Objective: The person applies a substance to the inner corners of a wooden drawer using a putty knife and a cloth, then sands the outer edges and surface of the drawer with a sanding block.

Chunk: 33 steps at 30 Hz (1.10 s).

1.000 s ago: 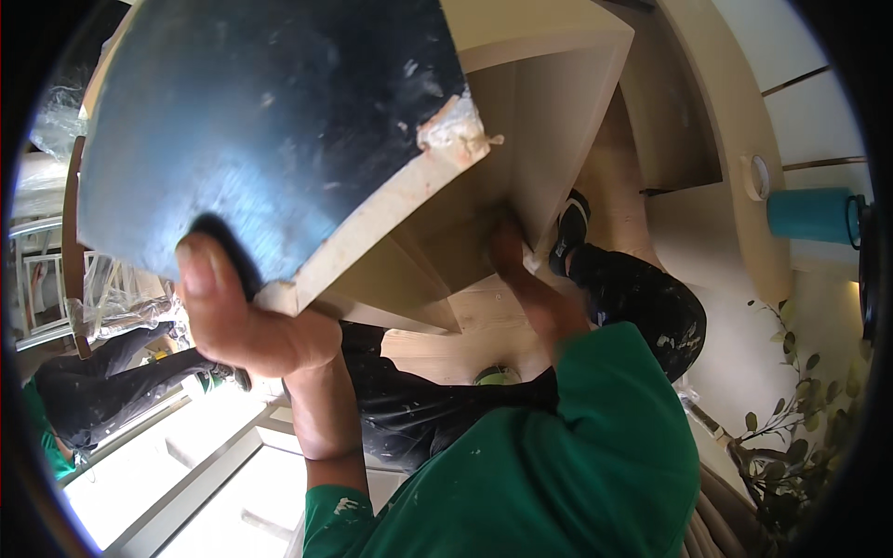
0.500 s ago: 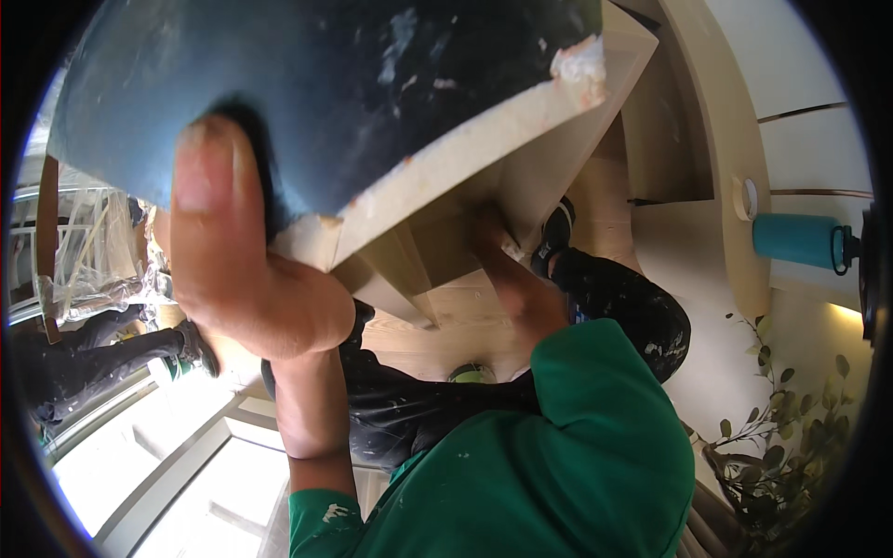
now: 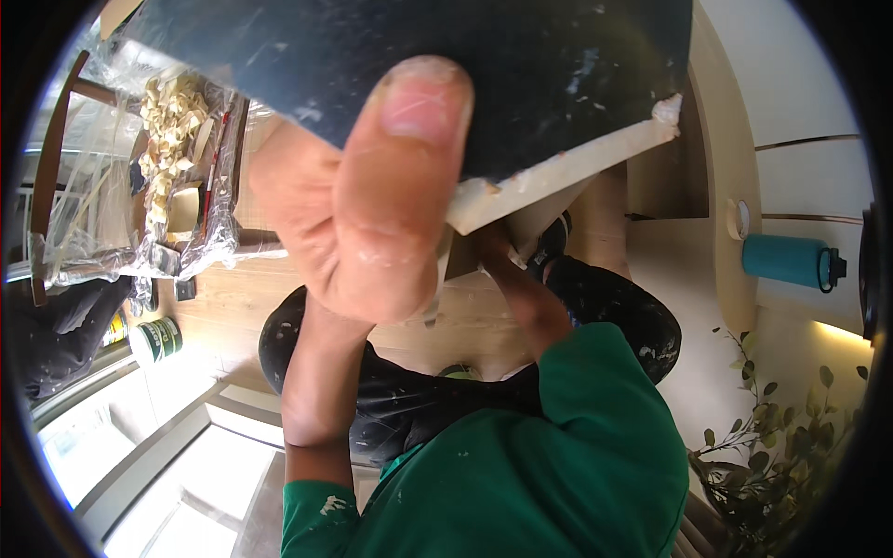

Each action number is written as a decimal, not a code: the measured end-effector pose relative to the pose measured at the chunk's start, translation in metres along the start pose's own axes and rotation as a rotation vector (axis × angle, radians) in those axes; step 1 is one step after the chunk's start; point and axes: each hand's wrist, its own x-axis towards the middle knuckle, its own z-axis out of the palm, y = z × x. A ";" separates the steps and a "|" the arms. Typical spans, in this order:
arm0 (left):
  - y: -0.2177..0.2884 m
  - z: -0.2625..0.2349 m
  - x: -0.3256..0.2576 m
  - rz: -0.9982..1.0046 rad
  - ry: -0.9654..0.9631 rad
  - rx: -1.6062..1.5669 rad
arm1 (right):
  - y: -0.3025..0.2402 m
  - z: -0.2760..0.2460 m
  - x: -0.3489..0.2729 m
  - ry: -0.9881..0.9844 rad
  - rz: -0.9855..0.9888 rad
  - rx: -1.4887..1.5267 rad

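Observation:
Close to the camera, my left hand (image 3: 386,200) grips a dark, paint-flecked flat board (image 3: 530,84) with a thick pale edge. Its thumb lies pressed on the dark face; the other fingers are mostly hidden behind. White crumbly stuff sticks to the board's right corner. My right hand (image 3: 493,244) is lower down, beyond the board and beside a beige panel (image 3: 544,209); its fingers are hidden, so whether it holds anything cannot be told. Both my knees are bent, in paint-spotted black trousers.
Plastic-wrapped furniture (image 3: 93,186) with pale scraps stands at left. Below it are a tub (image 3: 155,341) and another person's dark-clothed leg (image 3: 70,335). At right, a teal bottle (image 3: 786,259) stands by a curved beige cabinet edge (image 3: 735,167), with a leafy plant (image 3: 772,446) nearby.
My left hand and the board have shifted to the right, uncovering more of the wrapped furniture. The other person's shoe at left has gone from where it was. My right hand stays low.

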 end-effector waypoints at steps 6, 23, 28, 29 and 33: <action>-0.002 0.002 0.000 -0.004 0.037 -0.044 | -0.067 0.048 -0.091 0.058 -0.385 0.014; -0.001 -0.016 -0.008 0.025 0.108 0.057 | -0.036 -0.004 -0.112 0.014 -0.307 -0.215; 0.001 -0.018 -0.007 -0.007 0.083 0.020 | -0.002 -0.018 -0.101 -0.014 0.066 -0.345; 0.001 -0.019 -0.004 -0.004 0.083 0.017 | -0.012 -0.006 -0.105 0.062 -0.010 -0.269; 0.000 -0.024 0.001 0.000 0.057 0.010 | -0.070 0.005 -0.126 -0.067 -0.224 -0.121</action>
